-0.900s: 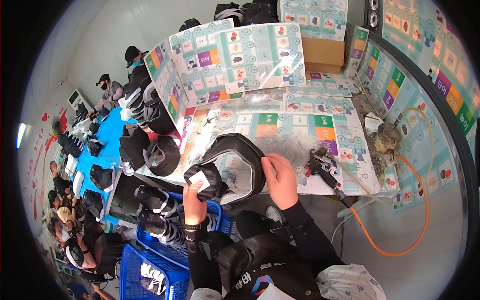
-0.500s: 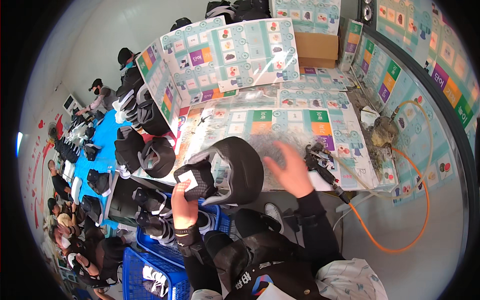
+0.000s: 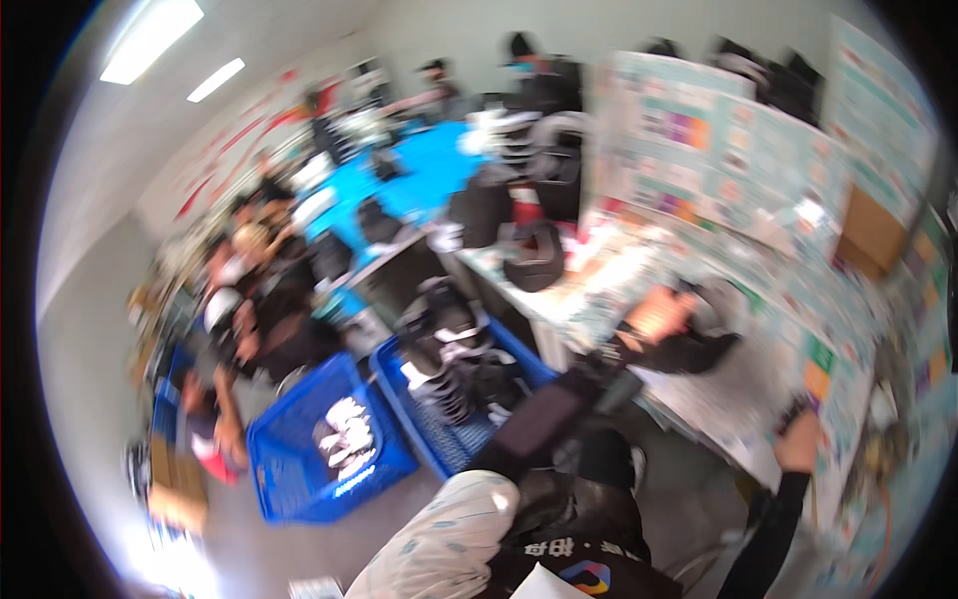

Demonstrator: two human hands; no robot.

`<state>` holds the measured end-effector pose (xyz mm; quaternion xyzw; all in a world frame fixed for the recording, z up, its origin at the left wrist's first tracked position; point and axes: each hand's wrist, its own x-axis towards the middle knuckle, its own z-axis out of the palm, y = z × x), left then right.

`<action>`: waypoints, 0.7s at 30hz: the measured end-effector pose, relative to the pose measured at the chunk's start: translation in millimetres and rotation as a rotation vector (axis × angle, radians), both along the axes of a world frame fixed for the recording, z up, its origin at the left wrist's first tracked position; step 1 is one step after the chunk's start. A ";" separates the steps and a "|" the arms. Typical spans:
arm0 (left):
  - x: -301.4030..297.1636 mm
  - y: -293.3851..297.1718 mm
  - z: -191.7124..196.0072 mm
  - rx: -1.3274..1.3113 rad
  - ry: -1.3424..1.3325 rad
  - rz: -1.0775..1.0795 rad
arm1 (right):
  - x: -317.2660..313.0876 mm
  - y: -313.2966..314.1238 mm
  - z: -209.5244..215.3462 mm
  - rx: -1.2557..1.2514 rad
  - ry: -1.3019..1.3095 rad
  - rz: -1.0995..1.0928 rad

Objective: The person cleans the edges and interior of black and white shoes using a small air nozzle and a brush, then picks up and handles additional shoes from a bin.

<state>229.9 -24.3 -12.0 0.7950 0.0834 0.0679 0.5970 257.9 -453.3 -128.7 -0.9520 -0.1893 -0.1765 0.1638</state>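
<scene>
My left hand [image 3: 659, 314] is closed on a black padded fabric piece [image 3: 699, 349] with a grey lining, above the workbench. Its exact kind is blurred and I cannot make it out. On the right part of the bench, my right hand [image 3: 798, 444] is closed around the lower part of a dark spray gun [image 3: 795, 407]; motion blur smears its fingers. More black pieces [image 3: 534, 255] like the held one lie at the bench's left end.
Two blue baskets stand on the floor at my left: one [image 3: 289, 504] holds white-and-dark items, the other [image 3: 394, 384] stacked black pieces. Printed boards [image 3: 669, 130] wall the bench's back. Beyond is a long blue table [image 3: 414, 180] with several people around it.
My view has swung left, so the scene shifts right. My right hand has gone from open over the bench to the spray gun. The left hand keeps the black piece.
</scene>
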 end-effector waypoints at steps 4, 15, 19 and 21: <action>-14.0 16.4 -5.9 -0.054 0.003 0.150 | 18.8 16.0 -17.3 -0.013 0.101 -0.320; -15.1 16.9 0.4 -0.025 -0.014 0.164 | -3.4 12.6 19.2 0.893 0.372 -0.208; -13.8 11.4 -1.2 -0.082 -0.044 0.167 | -39.8 27.0 53.7 0.964 0.448 -0.166; -15.3 11.5 -0.9 -0.117 -0.048 0.169 | -36.3 24.2 46.3 0.905 0.465 -0.119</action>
